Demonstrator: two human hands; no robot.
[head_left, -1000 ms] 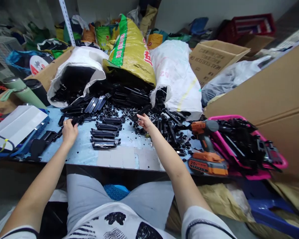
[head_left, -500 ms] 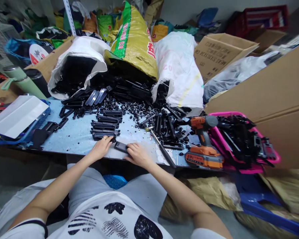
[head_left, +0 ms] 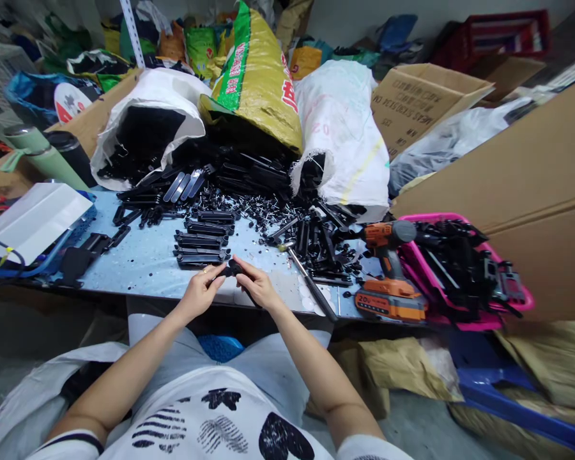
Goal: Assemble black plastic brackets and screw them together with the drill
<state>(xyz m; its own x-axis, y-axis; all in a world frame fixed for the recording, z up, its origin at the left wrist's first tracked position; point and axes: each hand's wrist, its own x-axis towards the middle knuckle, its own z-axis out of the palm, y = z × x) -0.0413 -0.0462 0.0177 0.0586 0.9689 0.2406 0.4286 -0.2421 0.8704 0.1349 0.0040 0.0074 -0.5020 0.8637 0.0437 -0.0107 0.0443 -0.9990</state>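
Close together at the table's front edge, my left hand (head_left: pixel 200 292) and my right hand (head_left: pixel 259 285) meet over black plastic pieces (head_left: pixel 232 269). My left hand pinches a small black piece whose shape is mostly covered by fingers. A longer black plastic part (head_left: pixel 250 296) is gripped in my right hand, its end slanting down below the palm. The two pieces touch or nearly touch; I cannot tell which. Just beyond my left hand lies a row of long black plastic parts (head_left: pixel 202 243). A hammer (head_left: pixel 311 281) rests right of my right hand, handle toward me.
An orange cordless drill (head_left: pixel 388 275) stands at right beside a pink basket (head_left: pixel 527 297) of black parts. Loose pins and small pieces (head_left: pixel 268 214) lie mid-table. Behind are a white sack (head_left: pixel 182 96), a yellow sack (head_left: pixel 263 96) and another white sack (head_left: pixel 349 128). A blue basket (head_left: pixel 89 214) is left.
My hands have come together, and the black part in my right hand has been lifted and tilted from flat near the table. The small black piece in my left hand now meets it.
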